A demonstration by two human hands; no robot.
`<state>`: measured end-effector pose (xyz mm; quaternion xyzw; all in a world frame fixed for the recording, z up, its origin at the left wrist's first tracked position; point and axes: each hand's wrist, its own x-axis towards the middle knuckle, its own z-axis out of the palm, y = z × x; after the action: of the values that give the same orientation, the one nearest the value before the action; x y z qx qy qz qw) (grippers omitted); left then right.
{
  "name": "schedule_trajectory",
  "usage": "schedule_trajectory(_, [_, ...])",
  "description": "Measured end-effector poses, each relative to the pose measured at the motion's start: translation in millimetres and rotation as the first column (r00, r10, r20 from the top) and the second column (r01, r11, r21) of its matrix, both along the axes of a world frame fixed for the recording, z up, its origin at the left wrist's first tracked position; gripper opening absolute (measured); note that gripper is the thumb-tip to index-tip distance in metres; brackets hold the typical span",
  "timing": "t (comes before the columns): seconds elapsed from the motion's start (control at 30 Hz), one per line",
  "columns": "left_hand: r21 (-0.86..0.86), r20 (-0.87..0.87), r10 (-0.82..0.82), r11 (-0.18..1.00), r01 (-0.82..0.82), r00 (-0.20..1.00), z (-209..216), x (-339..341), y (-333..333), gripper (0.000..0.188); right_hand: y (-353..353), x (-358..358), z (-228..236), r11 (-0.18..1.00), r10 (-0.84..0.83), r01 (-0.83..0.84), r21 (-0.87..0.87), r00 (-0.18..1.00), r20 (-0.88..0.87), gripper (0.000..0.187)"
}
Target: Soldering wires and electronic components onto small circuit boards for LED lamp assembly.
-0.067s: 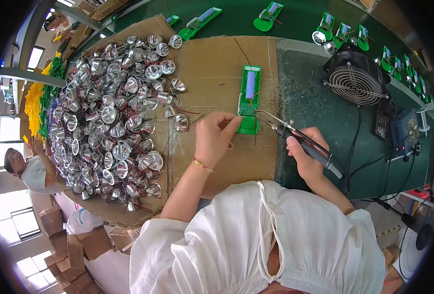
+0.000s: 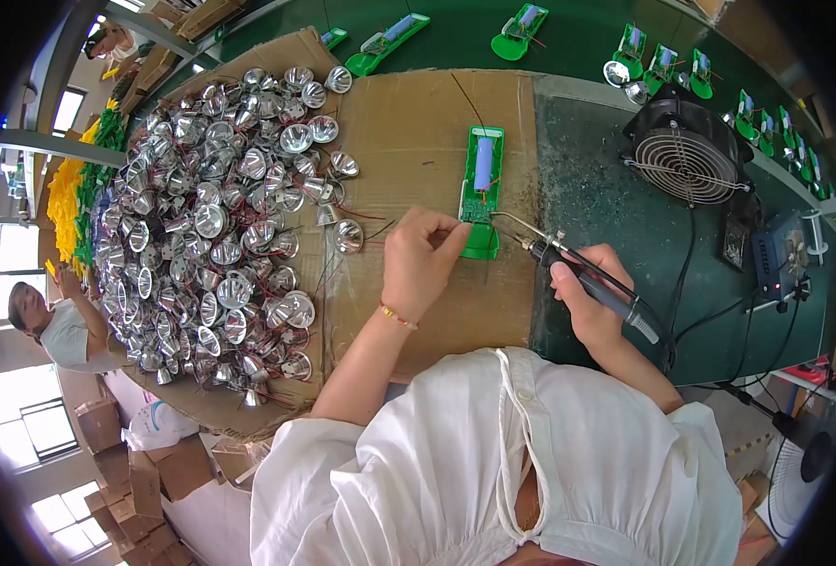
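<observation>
A green flashlight housing (image 2: 480, 242) lies open on the cardboard in front of me. It holds a blue cylindrical battery (image 2: 484, 162), a small green circuit board (image 2: 475, 206) and thin red wires. My left hand (image 2: 418, 259) is beside the housing's near end, thumb and forefinger pinched together close to the board; whatever is between them is too small to make out. My right hand (image 2: 592, 294) grips a black-handled soldering iron (image 2: 599, 290) with a thin metal guide tube. Its tip end reaches the right edge of the board.
A large heap of silver reflector cups (image 2: 210, 222) with wires covers the left side. At right stand a black fan (image 2: 687, 162) and a blue power box (image 2: 778, 257) with cables. More green housings (image 2: 520, 33) line the far belt. A co-worker (image 2: 59, 321) is at far left.
My left hand has shifted slightly to the right, and a thin red wire shows left of it. The right hand and soldering iron stay nearly where they were.
</observation>
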<state>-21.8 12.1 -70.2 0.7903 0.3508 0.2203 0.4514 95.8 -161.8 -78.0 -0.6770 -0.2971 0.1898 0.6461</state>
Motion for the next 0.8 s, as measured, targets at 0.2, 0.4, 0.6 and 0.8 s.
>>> schedule_trajectory(0.2, [0.09,0.029,-0.023,0.996,0.02,0.999,-15,4,2,0.012,6,-1,2,1.0,-0.013,0.013,0.006,0.999,-0.04,0.016])
schedule_trajectory(0.4, [0.088,0.025,-0.005,0.996,0.002,1.0,-16,5,-1,0.013,5,0,1,1.0,0.013,-0.012,-0.027,1.0,0.008,0.017])
schedule_trajectory(0.6, [0.11,0.017,0.005,0.994,-0.007,1.0,-13,8,0,0.014,0,0,7,0.997,-0.06,0.062,0.045,0.997,-0.039,0.017])
schedule_trajectory(0.8, [0.09,0.013,0.018,0.996,-0.019,1.0,-11,12,2,0.014,-8,7,1,0.993,-0.098,0.104,0.06,0.991,-0.096,0.019])
